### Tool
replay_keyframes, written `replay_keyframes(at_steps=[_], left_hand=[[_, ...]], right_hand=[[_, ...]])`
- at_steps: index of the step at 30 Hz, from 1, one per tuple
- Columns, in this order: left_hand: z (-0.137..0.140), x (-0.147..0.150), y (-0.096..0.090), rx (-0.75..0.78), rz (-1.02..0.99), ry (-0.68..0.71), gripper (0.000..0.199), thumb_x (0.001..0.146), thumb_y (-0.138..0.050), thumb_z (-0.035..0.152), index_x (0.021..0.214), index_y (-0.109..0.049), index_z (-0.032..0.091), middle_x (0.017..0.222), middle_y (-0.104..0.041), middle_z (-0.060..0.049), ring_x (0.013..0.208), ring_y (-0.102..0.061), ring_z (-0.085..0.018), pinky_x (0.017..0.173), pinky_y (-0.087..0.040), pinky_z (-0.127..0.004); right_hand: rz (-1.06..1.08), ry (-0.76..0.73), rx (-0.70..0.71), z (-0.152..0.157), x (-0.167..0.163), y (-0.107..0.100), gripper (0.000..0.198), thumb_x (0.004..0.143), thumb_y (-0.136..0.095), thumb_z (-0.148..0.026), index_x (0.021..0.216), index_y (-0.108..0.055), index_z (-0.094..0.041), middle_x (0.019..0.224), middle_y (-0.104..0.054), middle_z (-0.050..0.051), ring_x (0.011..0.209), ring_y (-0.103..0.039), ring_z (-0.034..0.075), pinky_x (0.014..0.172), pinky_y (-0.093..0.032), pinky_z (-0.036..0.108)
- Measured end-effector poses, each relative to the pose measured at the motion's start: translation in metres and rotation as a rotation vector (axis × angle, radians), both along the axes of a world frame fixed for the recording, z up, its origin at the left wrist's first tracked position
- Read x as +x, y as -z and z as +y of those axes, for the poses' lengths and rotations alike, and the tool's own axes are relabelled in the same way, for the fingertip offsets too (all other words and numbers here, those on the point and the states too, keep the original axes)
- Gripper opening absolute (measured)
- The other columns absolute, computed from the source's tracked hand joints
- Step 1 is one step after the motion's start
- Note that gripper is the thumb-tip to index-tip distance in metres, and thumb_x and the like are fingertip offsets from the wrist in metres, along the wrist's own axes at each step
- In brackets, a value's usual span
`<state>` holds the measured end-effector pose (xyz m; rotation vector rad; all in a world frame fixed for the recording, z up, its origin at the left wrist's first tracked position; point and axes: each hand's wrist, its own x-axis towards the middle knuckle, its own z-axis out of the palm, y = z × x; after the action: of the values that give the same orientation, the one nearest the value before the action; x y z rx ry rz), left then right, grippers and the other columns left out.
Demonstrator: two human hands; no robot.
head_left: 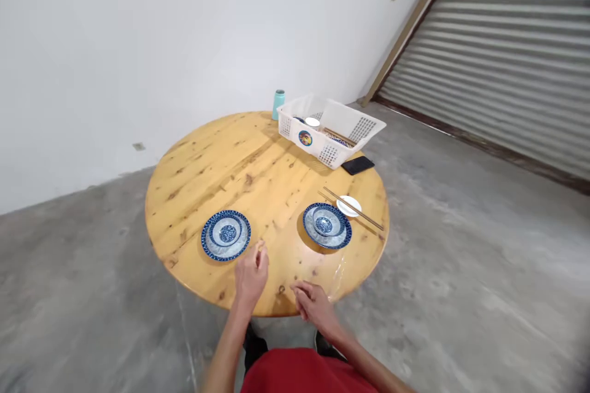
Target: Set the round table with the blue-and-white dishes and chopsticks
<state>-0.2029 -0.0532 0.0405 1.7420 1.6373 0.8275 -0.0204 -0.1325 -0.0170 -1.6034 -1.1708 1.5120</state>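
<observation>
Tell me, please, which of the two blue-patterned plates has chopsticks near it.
The right plate, the one nearer the basket: chopsticks lie across a small white dish beyond it. The left plate has none beside it.

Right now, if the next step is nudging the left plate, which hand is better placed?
Left, probably: the left hand is close beside the left plate, while the right hand is farther from it and nearer the right plate.

No legible text; round label (305, 138) on basket (318, 143) unreadable
</observation>
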Motion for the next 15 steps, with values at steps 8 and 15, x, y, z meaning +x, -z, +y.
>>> replay_keyframes(at_steps=[8, 15], left_hand=[[-0.059, 0.172, 0.0, -0.091, 0.006, 0.128, 0.042, 0.097, -0.039, 0.033, 0.118, -0.072, 0.017, 0.074, -0.074, -0.004, 0.07, -0.071, -0.018, 0.069, -0.048, -0.028], [-0.107, 0.32, -0.009, -0.233, 0.009, 0.415, 0.038, 0.095, -0.045, 0.029, 0.117, -0.074, 0.02, 0.076, -0.075, -0.001, 0.069, -0.067, -0.015, 0.072, -0.05, -0.024]], right_hand=[[0.023, 0.058, 0.029, -0.049, 0.133, 0.005, 0.038, 0.081, -0.056, -0.051, 0.096, -0.071, -0.019, 0.059, -0.062, -0.002, 0.046, -0.054, 0.015, 0.047, -0.041, 0.026], [0.087, 0.484, -0.061, -0.104, 0.268, -0.01, 0.051, 0.064, -0.06, -0.061, 0.088, -0.069, -0.017, 0.055, -0.057, -0.001, 0.045, -0.051, 0.017, 0.046, -0.039, 0.03]])
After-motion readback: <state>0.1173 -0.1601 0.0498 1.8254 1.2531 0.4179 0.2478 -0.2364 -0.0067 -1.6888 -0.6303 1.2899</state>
